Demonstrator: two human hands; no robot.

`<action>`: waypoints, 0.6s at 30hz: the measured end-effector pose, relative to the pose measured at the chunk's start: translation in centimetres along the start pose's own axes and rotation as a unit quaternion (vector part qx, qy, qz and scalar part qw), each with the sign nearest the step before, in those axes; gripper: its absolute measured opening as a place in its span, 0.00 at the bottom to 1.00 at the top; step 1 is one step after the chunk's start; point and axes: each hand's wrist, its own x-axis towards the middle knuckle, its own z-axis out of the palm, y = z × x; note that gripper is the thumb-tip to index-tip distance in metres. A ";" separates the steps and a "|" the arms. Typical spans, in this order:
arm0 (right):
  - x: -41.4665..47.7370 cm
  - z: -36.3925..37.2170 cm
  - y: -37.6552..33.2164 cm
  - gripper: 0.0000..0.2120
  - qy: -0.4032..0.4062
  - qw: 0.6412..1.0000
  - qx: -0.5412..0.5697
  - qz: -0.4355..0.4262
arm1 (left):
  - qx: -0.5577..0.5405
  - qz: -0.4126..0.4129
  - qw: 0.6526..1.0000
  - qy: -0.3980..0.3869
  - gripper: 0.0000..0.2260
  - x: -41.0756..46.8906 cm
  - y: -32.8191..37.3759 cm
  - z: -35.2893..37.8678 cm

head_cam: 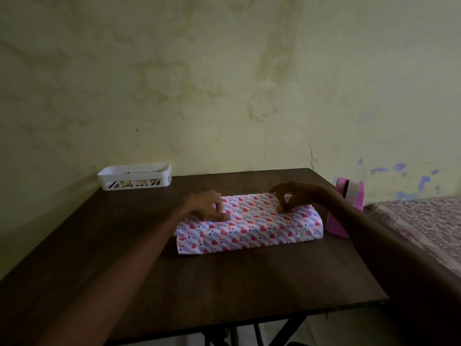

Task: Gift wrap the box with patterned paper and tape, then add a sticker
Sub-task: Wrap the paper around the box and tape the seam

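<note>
**Both hands on the wrapped box, mid-table**

From my remote feed, the box (249, 228) lies on the dark wooden table (224, 283), a little towards the far right, its long side facing me. Heart-patterned paper (264, 222) covers every side I can see, with a loose flap at its left end.

My left hand (208, 206) rests on the left part of the top. Its thumb lies flat on the paper and the other fingers are curled in, gripping nothing.

My right hand (293, 196) is over the far right part of the top, fingertips bunched and pointing down onto the paper. The light is dim, so I cannot tell whether they pinch anything.

A pink tape dispenser (359, 196) stands just beside the box's right end, at the table's edge. A white basket (134, 179) sits at the far left corner, against the wall.
</note>
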 end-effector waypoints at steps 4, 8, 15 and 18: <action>0.2 0.2 -0.1 0.11 0.009 1.000 -0.003 0.002 | -0.026 0.002 0.999 0.034 0.12 -0.8 -0.4 0.3; 0.3 0.6 0.4 0.05 0.017 1.000 -0.001 0.004 | -0.009 -0.002 0.998 0.059 0.12 -0.9 0.2 0.3; -0.2 0.5 -0.5 0.24 0.021 0.998 -0.010 0.062 | 0.030 0.008 0.997 0.068 0.12 -0.9 0.9 0.1; -0.9 0.4 -2.5 0.20 0.046 0.991 -0.110 0.055 | 0.023 0.001 0.998 0.062 0.12 -0.8 1.0 0.3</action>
